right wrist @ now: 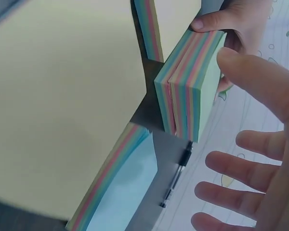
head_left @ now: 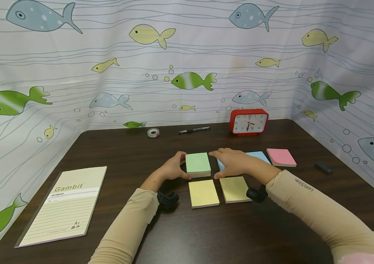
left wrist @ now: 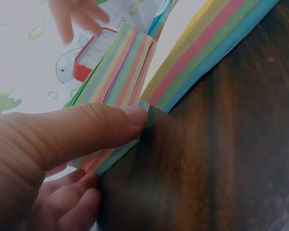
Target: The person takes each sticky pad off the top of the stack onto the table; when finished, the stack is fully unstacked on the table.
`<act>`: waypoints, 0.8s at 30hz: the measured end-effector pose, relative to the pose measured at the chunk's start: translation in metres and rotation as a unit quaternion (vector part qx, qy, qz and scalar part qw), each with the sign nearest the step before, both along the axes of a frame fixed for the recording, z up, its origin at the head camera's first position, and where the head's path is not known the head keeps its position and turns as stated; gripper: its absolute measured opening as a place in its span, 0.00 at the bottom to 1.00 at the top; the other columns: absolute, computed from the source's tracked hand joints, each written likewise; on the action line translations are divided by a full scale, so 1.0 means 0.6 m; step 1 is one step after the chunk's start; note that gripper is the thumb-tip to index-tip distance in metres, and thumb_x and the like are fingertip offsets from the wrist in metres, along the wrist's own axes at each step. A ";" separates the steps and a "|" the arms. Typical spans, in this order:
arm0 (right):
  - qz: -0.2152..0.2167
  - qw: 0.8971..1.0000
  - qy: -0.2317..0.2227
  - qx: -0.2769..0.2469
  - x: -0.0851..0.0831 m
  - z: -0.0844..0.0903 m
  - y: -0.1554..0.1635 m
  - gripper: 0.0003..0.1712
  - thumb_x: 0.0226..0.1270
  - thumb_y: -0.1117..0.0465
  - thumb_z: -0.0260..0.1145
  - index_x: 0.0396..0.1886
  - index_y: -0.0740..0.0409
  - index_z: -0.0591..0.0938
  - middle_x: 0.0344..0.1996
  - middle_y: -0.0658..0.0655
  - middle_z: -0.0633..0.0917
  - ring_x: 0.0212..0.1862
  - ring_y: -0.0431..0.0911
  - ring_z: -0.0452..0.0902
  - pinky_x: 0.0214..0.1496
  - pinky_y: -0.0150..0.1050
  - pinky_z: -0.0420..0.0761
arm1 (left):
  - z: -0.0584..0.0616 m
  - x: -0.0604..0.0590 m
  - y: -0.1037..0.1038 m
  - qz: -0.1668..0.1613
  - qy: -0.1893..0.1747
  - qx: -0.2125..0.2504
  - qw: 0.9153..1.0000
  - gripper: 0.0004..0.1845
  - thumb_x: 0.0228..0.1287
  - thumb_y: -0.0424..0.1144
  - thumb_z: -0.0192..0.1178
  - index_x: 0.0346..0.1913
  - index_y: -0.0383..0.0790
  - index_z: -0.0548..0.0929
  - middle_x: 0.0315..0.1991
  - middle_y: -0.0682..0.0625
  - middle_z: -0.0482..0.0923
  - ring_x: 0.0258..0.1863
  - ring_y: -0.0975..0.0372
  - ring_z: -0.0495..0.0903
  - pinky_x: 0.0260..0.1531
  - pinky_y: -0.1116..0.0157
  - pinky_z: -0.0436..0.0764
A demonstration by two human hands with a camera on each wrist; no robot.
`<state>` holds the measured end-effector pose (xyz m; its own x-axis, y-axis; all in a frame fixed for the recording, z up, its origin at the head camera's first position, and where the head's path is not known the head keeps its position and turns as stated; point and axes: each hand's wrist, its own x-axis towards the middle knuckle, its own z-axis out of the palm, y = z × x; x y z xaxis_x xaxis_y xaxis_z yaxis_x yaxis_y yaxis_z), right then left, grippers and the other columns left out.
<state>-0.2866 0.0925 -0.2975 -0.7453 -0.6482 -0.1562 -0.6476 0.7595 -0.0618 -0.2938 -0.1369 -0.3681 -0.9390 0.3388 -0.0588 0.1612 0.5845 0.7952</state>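
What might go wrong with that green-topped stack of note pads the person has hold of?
The green-topped stack could slip apart: the wrist views show gaps between its layers, and only the left hand grips it, while the right hand is open beside it.

The front yellow pad lies close by and might get bumped.

The right hand is over part of the blue pad, so it might nudge that too.

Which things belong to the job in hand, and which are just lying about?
Likely the job:
- green-topped square paper stack
- yellow square pad
- mustard square pad
- blue square pad
- pink square pad

Likely lying about:
- cream paper notebook
- red rectangular clock
- black pen
- white tape roll
- small black object
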 end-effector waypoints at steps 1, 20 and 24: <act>0.000 1.000 0.004 0.003 -0.002 -0.002 -0.005 0.48 0.48 0.39 0.63 0.65 0.56 0.58 0.58 0.63 0.64 0.58 0.56 0.60 0.49 0.53 0.68 | 0.000 0.000 0.000 0.000 0.002 -0.003 1.000 0.48 0.38 0.32 0.71 0.62 0.34 0.51 0.61 0.39 0.54 0.60 0.54 0.59 0.53 0.59 0.64; -0.019 0.999 -0.024 0.014 -0.051 -0.022 -0.084 0.52 0.42 0.42 0.69 0.65 0.56 0.57 0.57 0.59 0.63 0.53 0.53 0.62 0.47 0.47 0.69 | 0.001 -0.003 -0.001 0.002 0.003 0.007 1.000 0.47 0.38 0.32 0.71 0.61 0.34 0.52 0.60 0.39 0.56 0.59 0.53 0.60 0.52 0.60 0.65; -0.029 0.997 -0.065 0.026 -0.061 -0.031 -0.092 0.56 0.40 0.43 0.71 0.66 0.57 0.54 0.58 0.59 0.62 0.53 0.53 0.60 0.47 0.47 0.68 | -0.002 -0.001 0.000 0.002 0.003 0.007 1.000 0.47 0.39 0.33 0.71 0.61 0.34 0.53 0.59 0.39 0.57 0.59 0.52 0.60 0.52 0.60 0.65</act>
